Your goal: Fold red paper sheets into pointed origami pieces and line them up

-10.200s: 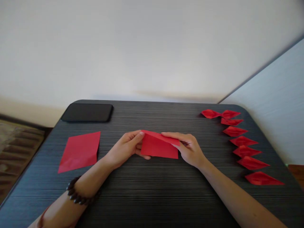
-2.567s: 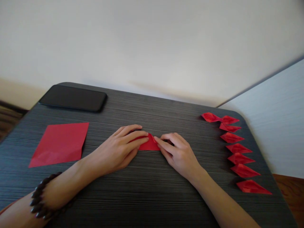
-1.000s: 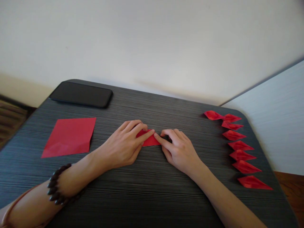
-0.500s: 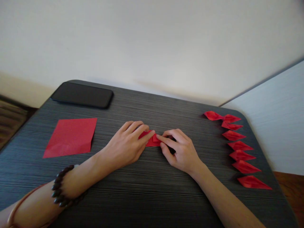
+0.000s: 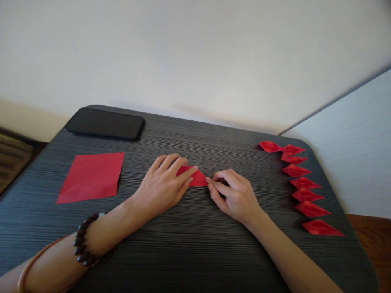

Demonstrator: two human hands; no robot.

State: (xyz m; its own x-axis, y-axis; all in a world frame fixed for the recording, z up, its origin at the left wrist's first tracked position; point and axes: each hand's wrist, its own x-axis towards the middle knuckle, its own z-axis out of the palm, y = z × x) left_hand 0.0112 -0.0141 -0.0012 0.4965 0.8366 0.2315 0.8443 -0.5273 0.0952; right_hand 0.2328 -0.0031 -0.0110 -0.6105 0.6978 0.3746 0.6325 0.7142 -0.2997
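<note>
A small piece of folded red paper (image 5: 198,179) lies on the dark table between my hands, its right end narrowing to a point. My left hand (image 5: 165,179) covers the paper's left part and holds it against the tabletop, fingers bent and thumb near the middle. At the pointed right end, my right hand (image 5: 233,193) has its thumb and index finger closed together on the tip. The paper's left side is hidden under my left fingers.
A flat red paper square (image 5: 91,177) lies to the left. Behind it rests a black phone (image 5: 105,123). Several folded red paper pieces (image 5: 305,183) form a column along the right edge of the dark table (image 5: 189,252). A pale wall (image 5: 195,61) stands behind.
The paper's right end was squarer with a small raised flap; now it tapers to a point. My right fingertips have moved slightly down and right to that tip. The view has shifted slightly.
</note>
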